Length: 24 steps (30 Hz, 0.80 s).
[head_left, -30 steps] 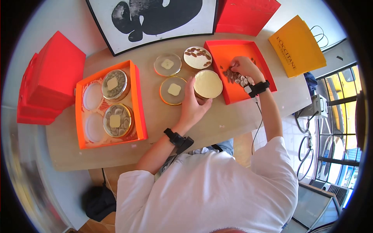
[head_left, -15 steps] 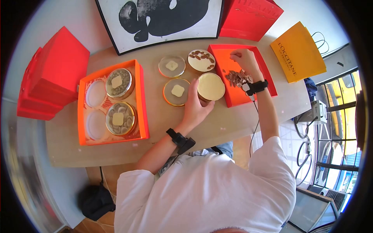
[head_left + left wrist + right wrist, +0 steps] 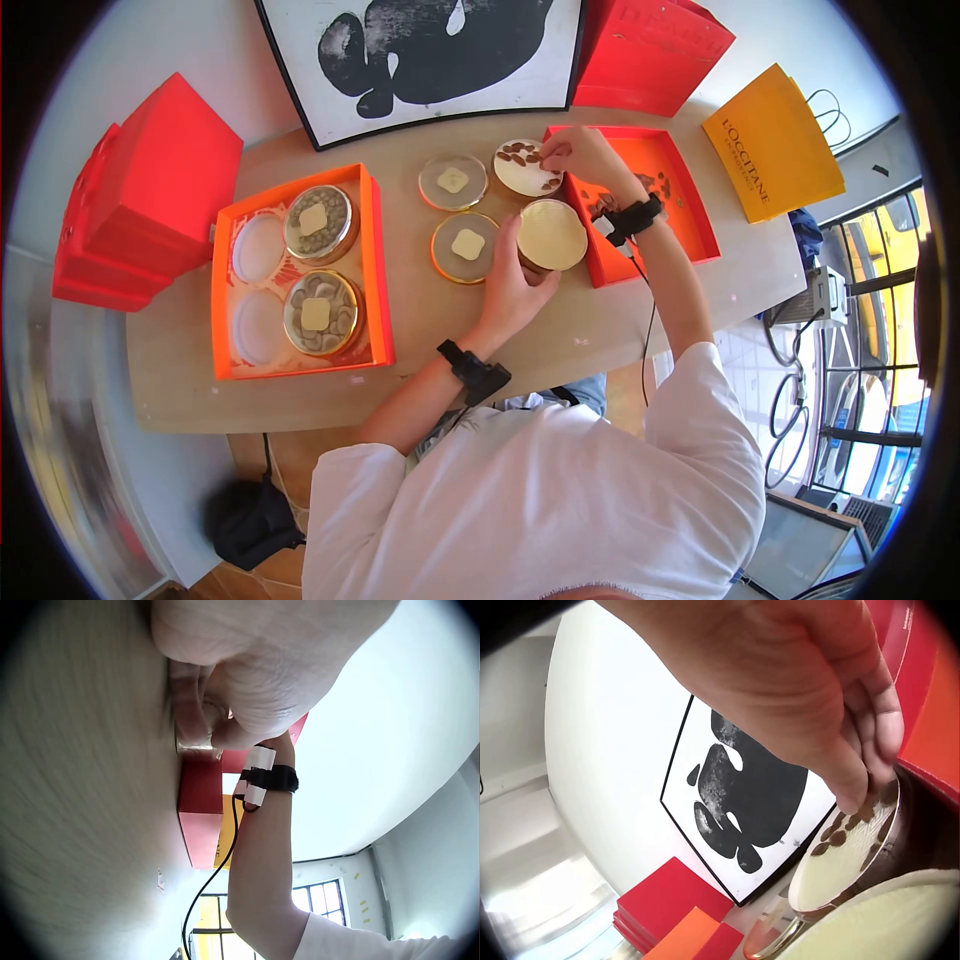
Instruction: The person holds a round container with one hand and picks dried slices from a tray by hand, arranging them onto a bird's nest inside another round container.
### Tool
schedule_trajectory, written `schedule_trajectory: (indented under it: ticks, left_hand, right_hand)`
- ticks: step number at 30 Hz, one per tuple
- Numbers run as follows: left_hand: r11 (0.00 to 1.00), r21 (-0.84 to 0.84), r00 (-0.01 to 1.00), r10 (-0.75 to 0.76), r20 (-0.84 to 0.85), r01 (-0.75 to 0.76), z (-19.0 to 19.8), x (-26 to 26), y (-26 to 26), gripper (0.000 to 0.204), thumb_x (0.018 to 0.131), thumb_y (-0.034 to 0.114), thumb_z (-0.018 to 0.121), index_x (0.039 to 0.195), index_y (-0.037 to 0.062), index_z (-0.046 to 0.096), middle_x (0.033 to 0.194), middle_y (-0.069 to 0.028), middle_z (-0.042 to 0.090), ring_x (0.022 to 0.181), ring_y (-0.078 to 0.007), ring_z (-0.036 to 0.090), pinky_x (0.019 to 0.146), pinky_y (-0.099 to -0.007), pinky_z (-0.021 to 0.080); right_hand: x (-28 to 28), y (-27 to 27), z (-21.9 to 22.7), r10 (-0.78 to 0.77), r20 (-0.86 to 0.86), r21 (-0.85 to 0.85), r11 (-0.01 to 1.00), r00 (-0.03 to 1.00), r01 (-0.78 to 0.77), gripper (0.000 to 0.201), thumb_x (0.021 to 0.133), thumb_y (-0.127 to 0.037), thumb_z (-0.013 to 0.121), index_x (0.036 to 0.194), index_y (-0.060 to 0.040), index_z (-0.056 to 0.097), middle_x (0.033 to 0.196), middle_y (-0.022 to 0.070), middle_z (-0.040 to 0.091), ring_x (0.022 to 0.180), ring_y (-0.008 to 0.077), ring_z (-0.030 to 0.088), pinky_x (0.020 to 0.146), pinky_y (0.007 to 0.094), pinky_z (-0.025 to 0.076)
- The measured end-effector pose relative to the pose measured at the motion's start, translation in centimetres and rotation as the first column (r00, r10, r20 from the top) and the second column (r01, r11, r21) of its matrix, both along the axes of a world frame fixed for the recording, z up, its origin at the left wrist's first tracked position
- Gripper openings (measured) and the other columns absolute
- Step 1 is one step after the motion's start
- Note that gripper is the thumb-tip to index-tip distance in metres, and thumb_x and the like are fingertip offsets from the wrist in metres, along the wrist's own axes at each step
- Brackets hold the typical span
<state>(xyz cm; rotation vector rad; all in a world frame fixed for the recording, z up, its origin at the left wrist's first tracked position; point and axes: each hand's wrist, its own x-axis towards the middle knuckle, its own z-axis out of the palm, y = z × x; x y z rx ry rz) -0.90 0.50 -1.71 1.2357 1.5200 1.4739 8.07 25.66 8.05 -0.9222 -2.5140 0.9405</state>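
Note:
My left hand point(image 3: 512, 300) curls around a round gold-sided tub point(image 3: 552, 236) with a pale cream inside, thumb on its left side. In the left wrist view, fingers wrap its shiny side point(image 3: 199, 754). Just behind stands a second round tub point(image 3: 515, 180), white inside, with brown almond-shaped nuts point(image 3: 838, 838) along its edge. Over that tub's right rim, my right hand point(image 3: 588, 155) pinches a brown nut, thumb and fingertips right at the row. The nut is mostly hidden by the fingers. More nuts point(image 3: 605, 203) lie in the shallow orange tray point(image 3: 625, 262) under my right forearm.
Two clear round lids point(image 3: 437, 193) with pale square labels lie left of the tubs. An orange box point(image 3: 378, 280) holds two filled tubs point(image 3: 345, 200) at left. Red boxes point(image 3: 165, 180), a framed print point(image 3: 440, 65) and a yellow bag point(image 3: 765, 140) stand around. A cable point(image 3: 652, 340) trails from the right wrist.
My right hand has moved left, from the nuts in the orange tray to the far tub's rim. The left hand keeps its hold on the near tub. The head view has shifted slightly.

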Motion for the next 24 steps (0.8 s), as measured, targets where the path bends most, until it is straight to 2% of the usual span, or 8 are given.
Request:
schedule_trajectory:
  ticks: [3,6,9,12,15,18,21,24]
  left_hand:
    - [0.999,0.037,1.000,0.018,-0.013,-0.017,-0.3,0.0,0.1,0.102,0.087,0.003,0.084,0.167,0.0021,0.021,0.155,-0.0202,0.046,0.079,-0.0173,0.074,0.066,-0.0298,0.062]
    - [0.998,0.061,0.999,0.036,-0.018,-0.035,-0.6,0.1,0.1,0.102,0.087,0.003,0.085,0.167,0.0022,0.022,0.156,-0.0201,0.046,0.079,-0.0172,0.074,0.066,-0.0301,0.062]
    - [0.998,0.053,1.000,0.025,-0.008,-0.025,-0.4,0.1,0.0,0.103,0.087,0.002,0.085,0.167,0.0025,0.022,0.157,-0.0202,0.045,0.079,-0.0173,0.074,0.065,-0.0303,0.062]
    - [0.999,0.043,1.000,0.021,-0.017,-0.020,-0.4,0.1,0.1,0.103,0.087,0.002,0.085,0.168,0.0028,0.021,0.157,-0.0200,0.045,0.078,-0.0173,0.074,0.065,-0.0305,0.062]
    - [0.999,0.037,1.000,0.018,-0.021,-0.017,-0.6,0.1,0.2,0.102,0.087,0.001,0.084,0.167,0.0030,0.021,0.157,-0.0197,0.045,0.078,-0.0173,0.074,0.065,-0.0306,0.062]
    - [0.998,0.062,1.000,0.008,0.013,-0.009,-0.5,0.1,0.1,0.101,0.088,0.000,0.083,0.167,0.0033,0.021,0.156,-0.0193,0.045,0.078,-0.0170,0.074,0.064,-0.0303,0.062]
    - [0.996,0.090,1.000,0.008,0.013,-0.009,-0.5,0.2,0.2,0.101,0.088,0.000,0.083,0.167,0.0034,0.021,0.155,-0.0192,0.046,0.077,-0.0167,0.073,0.063,-0.0298,0.061]
    - [0.999,0.037,1.000,0.007,0.002,-0.007,-0.6,0.0,0.3,0.101,0.088,0.000,0.083,0.167,0.0034,0.021,0.154,-0.0198,0.047,0.076,-0.0163,0.073,0.062,-0.0295,0.061]
  right_hand:
    - [0.7,0.9,-0.7,-0.045,-0.024,0.069,0.996,0.999,0.047,0.027,0.084,-0.006,0.085,0.107,0.0062,0.080,0.093,0.0179,0.082,0.086,0.0248,0.078,0.081,0.0372,0.062]
    - [1.5,0.7,-0.1,-0.124,-0.070,0.058,0.990,0.990,0.128,0.030,0.085,-0.004,0.084,0.112,0.0074,0.078,0.094,0.0188,0.082,0.087,0.0234,0.079,0.081,0.0374,0.063]
    - [2.1,1.6,-0.6,-0.112,-0.165,-0.096,0.991,0.980,0.097,0.034,0.085,-0.003,0.083,0.116,0.0082,0.076,0.097,0.0187,0.082,0.088,0.0219,0.079,0.081,0.0365,0.064]
    - [1.7,1.6,-1.0,-0.034,-0.260,-0.009,0.999,0.965,0.033,0.034,0.086,-0.002,0.082,0.118,0.0087,0.075,0.098,0.0172,0.083,0.088,0.0202,0.079,0.079,0.0341,0.064]
    - [1.0,0.3,-0.1,-0.089,-0.199,-0.115,0.991,0.976,0.067,0.033,0.086,-0.004,0.081,0.116,0.0075,0.076,0.097,0.0155,0.083,0.087,0.0200,0.079,0.079,0.0329,0.064]
    - [-0.2,0.1,-0.4,-0.051,-0.180,-0.215,0.977,0.982,0.012,0.033,0.086,-0.006,0.080,0.116,0.0075,0.076,0.097,0.0147,0.083,0.088,0.0191,0.079,0.078,0.0332,0.065]
    - [-1.2,-0.4,-0.1,-0.077,-0.084,-0.091,0.993,0.993,0.069,0.030,0.087,-0.008,0.081,0.113,0.0064,0.077,0.097,0.0154,0.083,0.090,0.0196,0.080,0.080,0.0344,0.064]
    - [-0.8,0.0,-0.2,-0.104,-0.120,0.130,0.984,0.987,0.120,0.025,0.088,-0.009,0.079,0.109,0.0040,0.079,0.097,0.0157,0.082,0.092,0.0223,0.080,0.083,0.0359,0.063]
